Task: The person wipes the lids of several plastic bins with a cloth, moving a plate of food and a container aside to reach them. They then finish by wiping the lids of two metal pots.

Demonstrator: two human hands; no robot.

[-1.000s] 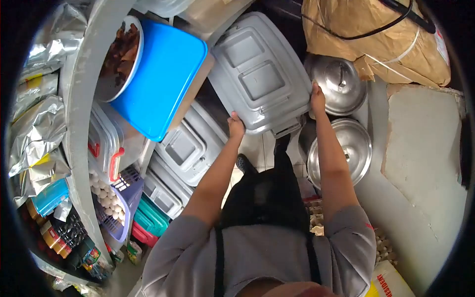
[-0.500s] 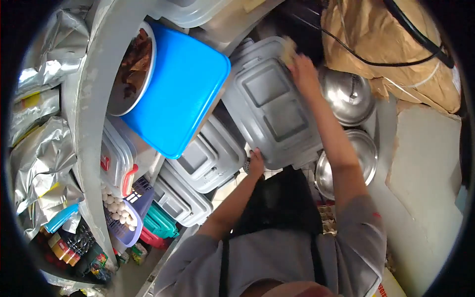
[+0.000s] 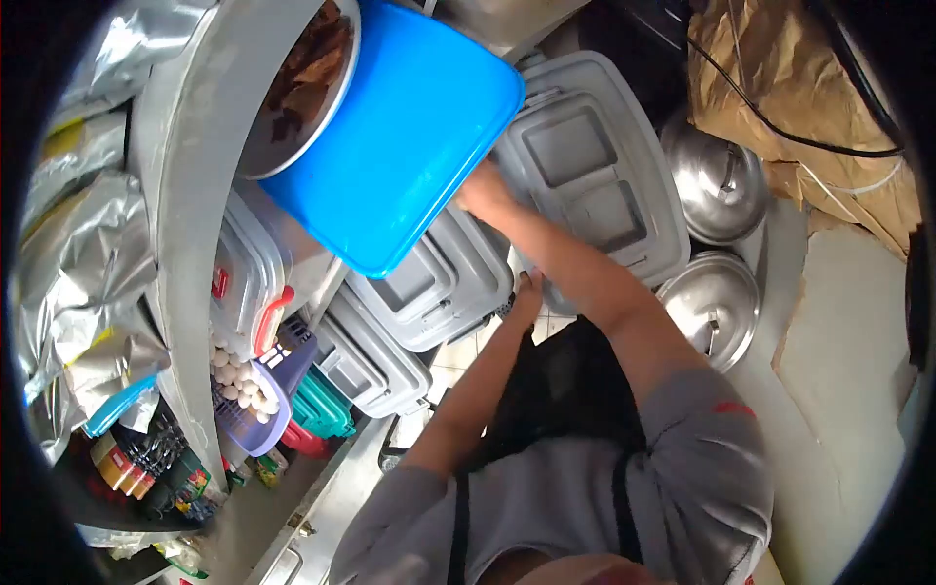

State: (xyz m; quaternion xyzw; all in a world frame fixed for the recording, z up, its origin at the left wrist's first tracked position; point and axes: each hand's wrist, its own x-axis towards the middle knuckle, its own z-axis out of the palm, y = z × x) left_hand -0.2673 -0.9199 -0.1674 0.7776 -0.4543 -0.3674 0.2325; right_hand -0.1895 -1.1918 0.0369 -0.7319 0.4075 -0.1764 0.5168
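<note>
While left hand [image 3: 527, 295] grips gray bin [image 3: 612, 161], right hand's [image 3: 482, 195] fingers hidden.

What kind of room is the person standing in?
Probably a kitchen storeroom or pantry: there are eggs in a purple basket, steel lids on the other side, and large gray lidded bins between them.
</note>
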